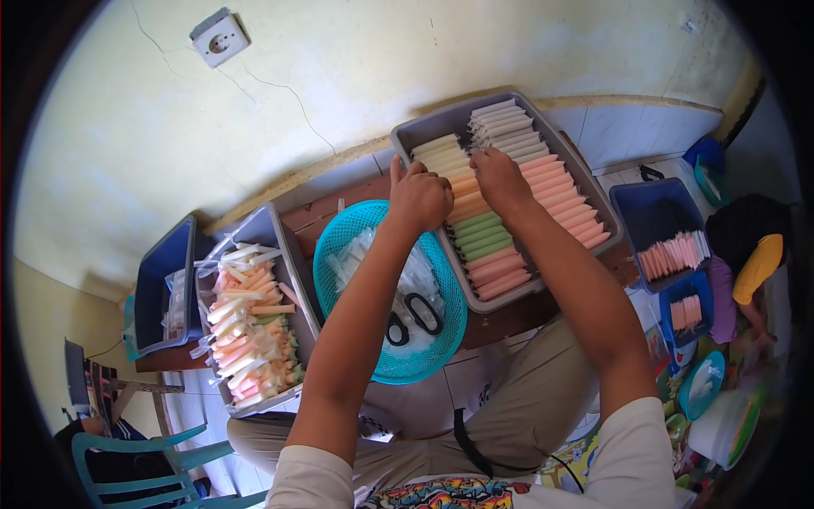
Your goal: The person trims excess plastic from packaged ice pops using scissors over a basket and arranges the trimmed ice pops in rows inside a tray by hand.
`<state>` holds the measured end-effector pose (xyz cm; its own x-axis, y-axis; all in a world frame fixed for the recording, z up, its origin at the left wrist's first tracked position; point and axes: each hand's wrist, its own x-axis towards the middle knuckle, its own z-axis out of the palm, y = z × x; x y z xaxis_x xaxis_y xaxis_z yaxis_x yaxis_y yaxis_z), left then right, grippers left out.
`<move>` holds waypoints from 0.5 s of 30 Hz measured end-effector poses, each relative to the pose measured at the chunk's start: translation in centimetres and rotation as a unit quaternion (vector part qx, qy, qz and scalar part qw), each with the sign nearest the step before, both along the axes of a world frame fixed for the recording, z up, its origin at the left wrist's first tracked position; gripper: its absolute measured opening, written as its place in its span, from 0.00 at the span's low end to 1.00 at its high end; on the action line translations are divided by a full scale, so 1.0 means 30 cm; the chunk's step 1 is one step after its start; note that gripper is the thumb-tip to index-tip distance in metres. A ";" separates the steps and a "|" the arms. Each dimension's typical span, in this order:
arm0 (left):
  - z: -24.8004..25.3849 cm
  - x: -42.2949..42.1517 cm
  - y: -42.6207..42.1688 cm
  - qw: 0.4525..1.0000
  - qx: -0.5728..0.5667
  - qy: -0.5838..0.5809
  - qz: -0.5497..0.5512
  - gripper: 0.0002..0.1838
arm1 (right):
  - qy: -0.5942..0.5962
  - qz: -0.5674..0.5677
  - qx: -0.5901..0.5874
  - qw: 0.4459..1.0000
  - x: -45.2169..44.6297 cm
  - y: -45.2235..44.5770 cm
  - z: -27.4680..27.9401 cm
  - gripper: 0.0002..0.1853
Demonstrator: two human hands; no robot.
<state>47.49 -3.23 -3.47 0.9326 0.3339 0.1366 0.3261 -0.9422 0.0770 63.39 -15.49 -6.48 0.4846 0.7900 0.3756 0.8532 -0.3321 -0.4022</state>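
A grey tray (606, 222) holds neat rows of filled plastic ice pop tubes in white, cream, orange, green (482, 235) and pink (500, 273). My left hand (421, 197) is over the tray's left edge, fingers curled in, beside the orange tubes (466, 188). Over the middle rows is my right hand (502, 180), its fingertips pinched together near the ends of the cream tubes (441, 154). Whatever either hand grips is hidden by the fingers. Below my left forearm stands a turquoise basket (454, 331) with clear plastic bags (360, 259) and black-handled scissors (422, 314).
Left of the basket, another grey tray (294, 263) holds a loose heap of ice pops (246, 327). Beside it stands a dark blue bin (161, 254). At right, blue bins (649, 204) hold pink tubes, near a person in a yellow sleeve (759, 267). A green chair (136, 488) is lower left.
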 end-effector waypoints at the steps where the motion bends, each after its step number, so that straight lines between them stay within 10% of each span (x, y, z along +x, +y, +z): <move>1: -0.015 -0.001 0.004 1.000 0.001 -0.003 0.001 0.19 | 0.002 0.007 0.028 1.000 0.002 -0.007 0.001 0.10; 9: -0.011 -0.106 -0.045 0.936 -0.045 -0.347 -0.018 0.13 | 0.093 0.045 0.142 0.984 -0.098 -0.076 0.119 0.15; 15: 0.111 -0.280 -0.102 0.917 -0.119 -0.381 -0.004 0.13 | 0.140 0.119 0.215 0.959 -0.266 -0.126 0.235 0.14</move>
